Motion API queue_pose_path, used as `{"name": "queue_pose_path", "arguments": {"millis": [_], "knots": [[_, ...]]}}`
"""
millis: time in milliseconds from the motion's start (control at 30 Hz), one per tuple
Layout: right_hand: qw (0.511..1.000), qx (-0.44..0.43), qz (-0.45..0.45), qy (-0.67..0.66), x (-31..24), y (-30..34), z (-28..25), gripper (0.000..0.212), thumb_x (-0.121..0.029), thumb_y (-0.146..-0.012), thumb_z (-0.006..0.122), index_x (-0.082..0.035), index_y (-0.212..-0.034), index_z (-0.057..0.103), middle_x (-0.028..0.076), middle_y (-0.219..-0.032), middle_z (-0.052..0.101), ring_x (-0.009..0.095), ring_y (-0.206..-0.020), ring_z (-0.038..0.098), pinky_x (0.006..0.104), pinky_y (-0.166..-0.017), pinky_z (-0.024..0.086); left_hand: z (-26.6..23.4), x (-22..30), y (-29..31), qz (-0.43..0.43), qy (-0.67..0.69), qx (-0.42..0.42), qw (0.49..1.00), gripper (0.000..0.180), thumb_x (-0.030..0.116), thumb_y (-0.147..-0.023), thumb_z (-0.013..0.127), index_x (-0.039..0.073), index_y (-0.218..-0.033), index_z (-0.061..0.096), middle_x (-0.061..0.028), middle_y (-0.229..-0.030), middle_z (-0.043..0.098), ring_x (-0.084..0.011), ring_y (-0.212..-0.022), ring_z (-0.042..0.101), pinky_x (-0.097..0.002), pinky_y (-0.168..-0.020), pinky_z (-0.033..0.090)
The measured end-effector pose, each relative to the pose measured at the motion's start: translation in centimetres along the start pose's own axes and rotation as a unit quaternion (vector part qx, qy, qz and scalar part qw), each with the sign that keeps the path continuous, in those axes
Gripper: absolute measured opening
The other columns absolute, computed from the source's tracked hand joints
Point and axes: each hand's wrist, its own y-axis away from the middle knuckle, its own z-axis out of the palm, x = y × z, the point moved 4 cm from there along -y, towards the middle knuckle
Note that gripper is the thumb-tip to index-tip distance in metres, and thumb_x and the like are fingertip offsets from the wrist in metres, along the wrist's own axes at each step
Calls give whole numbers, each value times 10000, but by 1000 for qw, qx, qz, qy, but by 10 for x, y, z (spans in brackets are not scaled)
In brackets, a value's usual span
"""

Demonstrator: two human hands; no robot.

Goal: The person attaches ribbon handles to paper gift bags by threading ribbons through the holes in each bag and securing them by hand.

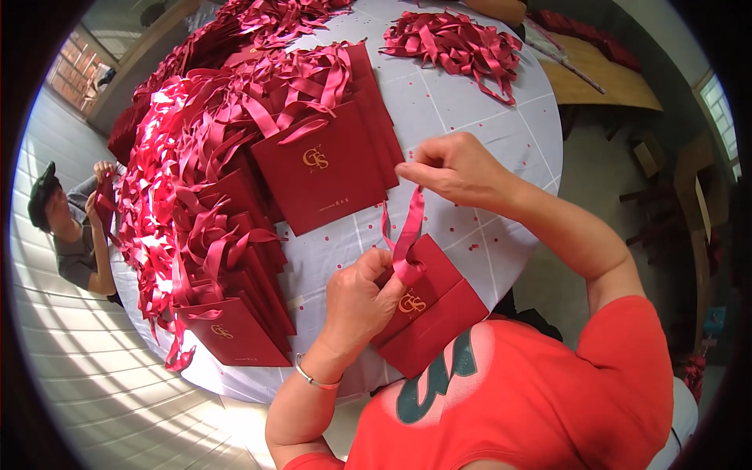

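A dark red paper gift bag (439, 317) with a gold emblem lies tilted at the near table edge, close against my body. My left hand (352, 298) is closed at its top edge, thumb pressed on a pink-red ribbon (410, 227) where it meets the bag. Above and to the right, my right hand (464, 168) has its fingers curled in a pinch, and the upper end of the ribbon rises to it. Another strand loops up beside it. Left of my right hand stands a red gift bag (321, 172) at the front of a row.
Packed rows of ribboned red bags (243, 329) fill the table's left side. A heap of loose ribbons (454, 51) lies at the far right of the white-covered round table (439, 102). Small red bits dot the cloth. Another person (70, 227) sits at the left, handling ribbon.
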Motion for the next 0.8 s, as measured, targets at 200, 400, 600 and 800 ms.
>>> {"name": "queue_pose_path", "arguments": {"millis": [200,400,600,800], "knots": [[985,-50,96,138,26,16,3,416,-379,-872,719,22,-762,715,134,-587,637,190,-531,608,354,-563,487,0,4,0,7,-12,-11,1000,229,257,-866,723,49,-947,669,-147,-758,703,-328,-684,695,-387,-598,533],[962,13,38,270,25,-7,16,335,-325,-794,742,7,-755,720,168,-650,677,283,-612,681,396,-604,530,5,4,0,44,-29,6,999,208,243,-872,709,71,-984,678,-141,-761,707,-322,-695,702,-396,-604,537],[997,9,80,14,34,-7,10,243,-245,-856,687,-18,-769,694,131,-752,717,154,-582,622,308,-539,492,4,-1,-1,24,-34,2,999,171,251,-885,698,94,-951,696,-116,-737,706,-316,-674,698,-395,-595,534],[917,128,-105,-364,-36,42,-47,178,-175,-1020,559,-67,-878,559,140,-935,732,31,-563,513,174,-488,396,3,9,-3,1,-92,-5,996,161,189,-875,701,34,-916,696,-152,-709,694,-252,-602,692,-342,-562,512]]}}
